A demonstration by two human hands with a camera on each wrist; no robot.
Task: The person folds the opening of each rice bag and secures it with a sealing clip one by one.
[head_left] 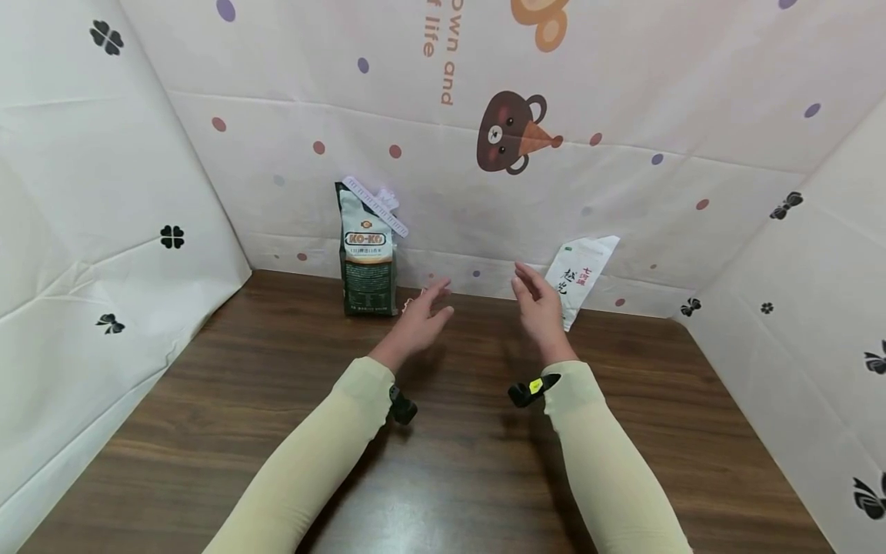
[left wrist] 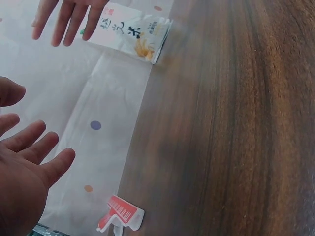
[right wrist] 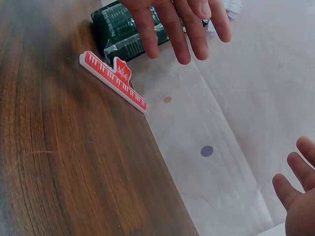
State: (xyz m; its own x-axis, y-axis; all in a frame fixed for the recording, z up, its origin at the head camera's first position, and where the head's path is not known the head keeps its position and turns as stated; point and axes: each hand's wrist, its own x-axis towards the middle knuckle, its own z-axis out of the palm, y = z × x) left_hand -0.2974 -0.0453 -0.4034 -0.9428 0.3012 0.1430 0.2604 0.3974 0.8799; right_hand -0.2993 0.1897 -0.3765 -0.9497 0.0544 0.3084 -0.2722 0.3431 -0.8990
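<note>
My left hand (head_left: 420, 317) reaches over the back of the table, fingers spread and holding nothing. Just left of it stands a green and white KO-KO bag (head_left: 369, 261), its folded top pinched by a pale lilac sealing clip (head_left: 376, 206) with a piano-key pattern. A red piano-key clip (right wrist: 115, 81) lies on the table beside the bag, mostly hidden behind my left hand in the head view. My right hand (head_left: 540, 312), also empty with fingers extended, is in front of a white rice bag (head_left: 584, 273) that leans against the back cloth.
The dark wood table (head_left: 443, 462) is enclosed by printed cloth, with a back sheet (head_left: 429, 200) and side sheets (head_left: 104, 231) at left and right. Black cameras (head_left: 401, 405) are strapped at both wrists.
</note>
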